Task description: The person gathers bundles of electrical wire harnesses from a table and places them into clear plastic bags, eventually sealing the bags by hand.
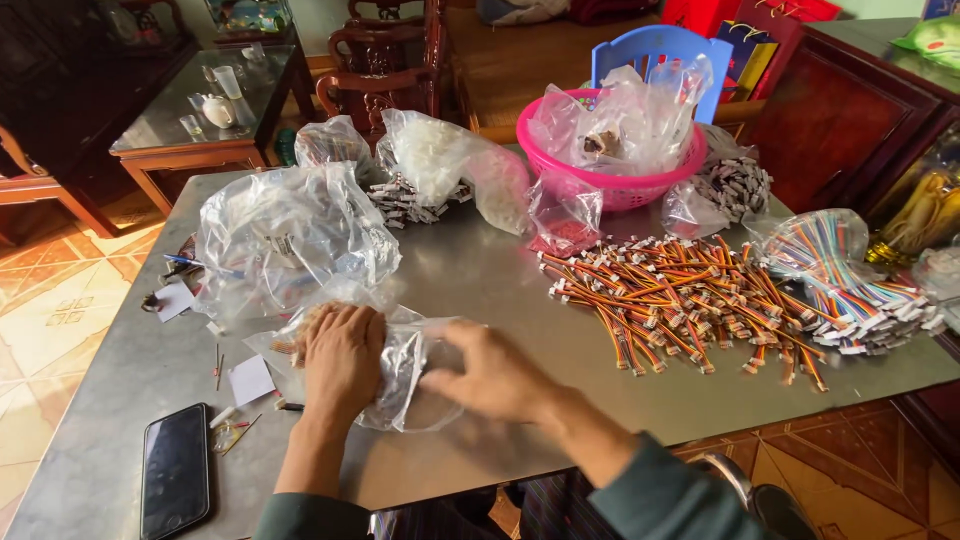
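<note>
My left hand (340, 362) lies flat on a clear plastic bag (405, 372) at the front middle of the grey metal table (500, 280), pressing it down. My right hand (490, 375) rests on the same bag's right side, fingers loosely spread and blurred. Brown and orange contents show through the bag under the left hand. A large heap of orange, red and black wire leads with white connectors (680, 300) lies to the right of the hands.
A big crumpled clear bag (285, 235) sits behind the left hand. A pink basket (615, 170) with bags stands at the back. Multicoloured ribbon wires (850, 275) lie far right. A black phone (175, 470) and small paper scraps (250, 380) lie front left.
</note>
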